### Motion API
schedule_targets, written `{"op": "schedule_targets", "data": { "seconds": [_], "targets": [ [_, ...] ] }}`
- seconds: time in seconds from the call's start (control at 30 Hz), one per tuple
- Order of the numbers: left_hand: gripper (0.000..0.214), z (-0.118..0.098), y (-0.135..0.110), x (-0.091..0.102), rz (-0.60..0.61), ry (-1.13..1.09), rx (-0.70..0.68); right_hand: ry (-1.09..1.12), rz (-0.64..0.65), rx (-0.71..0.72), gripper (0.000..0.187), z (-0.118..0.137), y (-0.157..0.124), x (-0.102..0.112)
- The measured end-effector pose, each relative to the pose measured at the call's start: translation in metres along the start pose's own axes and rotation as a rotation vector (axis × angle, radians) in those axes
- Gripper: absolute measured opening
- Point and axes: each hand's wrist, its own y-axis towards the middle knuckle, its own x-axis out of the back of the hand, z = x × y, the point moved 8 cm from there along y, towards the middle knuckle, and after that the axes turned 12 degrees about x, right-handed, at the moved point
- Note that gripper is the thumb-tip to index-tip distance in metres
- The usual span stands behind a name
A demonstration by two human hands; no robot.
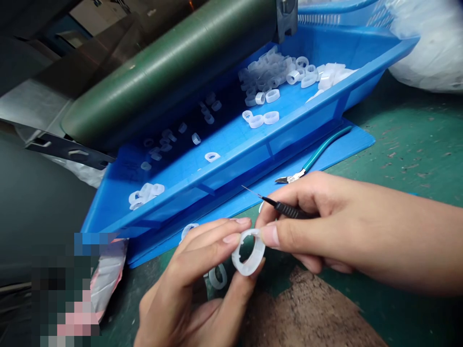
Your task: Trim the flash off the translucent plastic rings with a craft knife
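Observation:
My left hand (195,274) holds a translucent white plastic ring (248,253) between thumb and fingertips, its notched inner edge showing. My right hand (325,221) grips a slim black-handled needle-tipped tool (285,208), whose fine metal point aims up and left, above the ring. The right thumb touches the ring's edge. Another translucent ring (218,276) lies on the green mat under my left hand. A further ring (188,229) lies partly hidden behind my left fingers, against the blue tray (217,166), which holds several similar rings.
Teal-handled side cutters (307,168) rest on the tray's blue base, close to my right hand. A dark green roller (170,62) runs along the tray's far side. A white plastic bag (427,43) lies at the back right. A worn green mat (408,130) covers the bench.

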Motion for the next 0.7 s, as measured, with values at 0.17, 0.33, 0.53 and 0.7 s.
{"op": "schedule_targets", "data": {
  "seconds": [0.17, 0.33, 0.53, 0.7],
  "targets": [
    [0.062, 0.0, 0.003, 0.004, -0.067, 0.091, -0.084, -0.204, -0.133, 0.081, 0.019, 0.016, -0.004, 0.019],
    [0.053, 0.002, 0.005, 0.006, -0.078, 0.15, -0.068, -0.411, -0.001, 0.269, 0.04, 0.002, -0.009, 0.03],
    [0.056, -0.002, 0.002, 0.011, -0.111, 0.202, -0.097, -0.361, 0.044, 0.317, 0.016, -0.051, -0.024, 0.052],
    [0.053, 0.0, 0.0, 0.007, -0.113, 0.219, -0.076, -0.035, 0.057, 0.183, 0.039, -0.022, -0.018, 0.024]
  ]
}}
